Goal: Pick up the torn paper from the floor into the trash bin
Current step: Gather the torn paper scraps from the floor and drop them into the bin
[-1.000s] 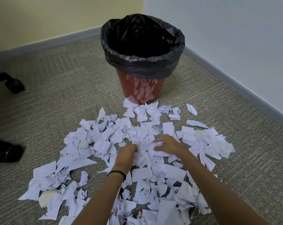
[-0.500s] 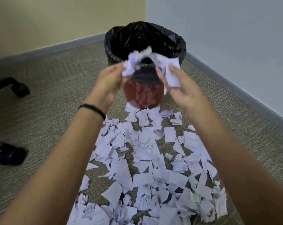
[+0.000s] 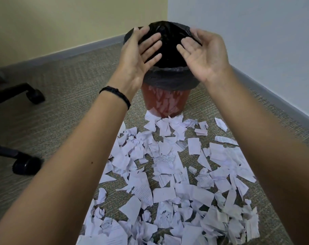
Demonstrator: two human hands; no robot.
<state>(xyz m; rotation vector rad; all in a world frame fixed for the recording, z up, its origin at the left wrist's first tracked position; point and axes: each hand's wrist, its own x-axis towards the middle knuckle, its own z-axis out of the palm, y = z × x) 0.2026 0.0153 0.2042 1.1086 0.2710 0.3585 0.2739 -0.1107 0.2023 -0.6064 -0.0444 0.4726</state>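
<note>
A red trash bin (image 3: 165,103) lined with a black bag (image 3: 169,78) stands on the carpet in the room's corner. Over its mouth I hold my left hand (image 3: 138,53) and my right hand (image 3: 203,53), palms facing each other, fingers spread and holding nothing. A wide scatter of torn white paper (image 3: 168,174) covers the floor from the bin's foot toward me, between and under my forearms. The inside of the bin is dark and partly hidden by my hands.
Two black chair legs with castors (image 3: 29,165) reach in from the left edge. Grey skirting runs along the yellow wall at the back and the white wall (image 3: 256,41) on the right. Bare carpet (image 3: 65,96) lies left of the paper.
My hands gathered a bunch of paper from the floor, lifted it to the bin, and have now let it go; both hands are spread over the bin's mouth.
</note>
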